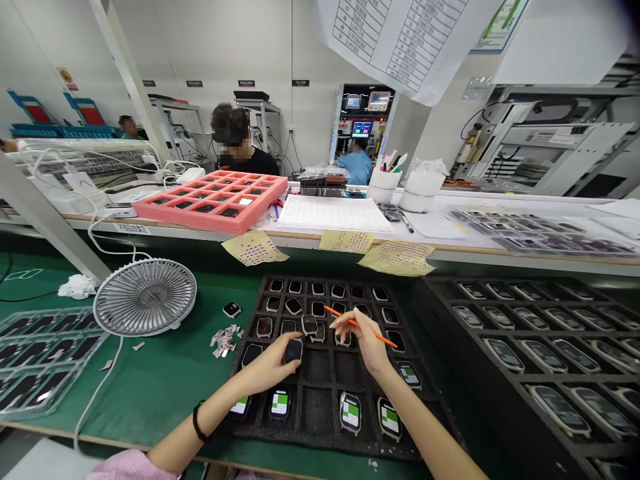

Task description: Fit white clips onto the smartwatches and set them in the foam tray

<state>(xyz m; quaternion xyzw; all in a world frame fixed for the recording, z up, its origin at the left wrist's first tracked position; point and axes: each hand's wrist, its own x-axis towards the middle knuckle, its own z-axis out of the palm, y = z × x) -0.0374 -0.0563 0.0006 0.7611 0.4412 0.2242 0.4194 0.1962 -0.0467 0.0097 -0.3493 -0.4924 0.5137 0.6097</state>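
My left hand (279, 360) is closed on a dark-faced smartwatch (293, 350), held over the black foam tray (316, 403). A thin orange stick (385, 339) slants through my right hand (364, 339), whose fingers are bent around it. The fingertips of that hand are close to a watch in the tray; whether they touch it, I cannot tell. Between the hands, a silver-framed watch (309, 325) lies over the edge of a compartment. Watches with dark screens fill the back rows, while several nearer ones, such as this watch (351, 412), have lit green-and-white screens.
Left of the tray lie a single watch (232, 309) and a heap of small tabs (226, 340). A round fan (146, 297) and clear trays (45, 360) stand further left. Another foam tray (510, 373) is on the right. A pink tray (215, 197) sits on the shelf; a person (245, 143) sits behind.
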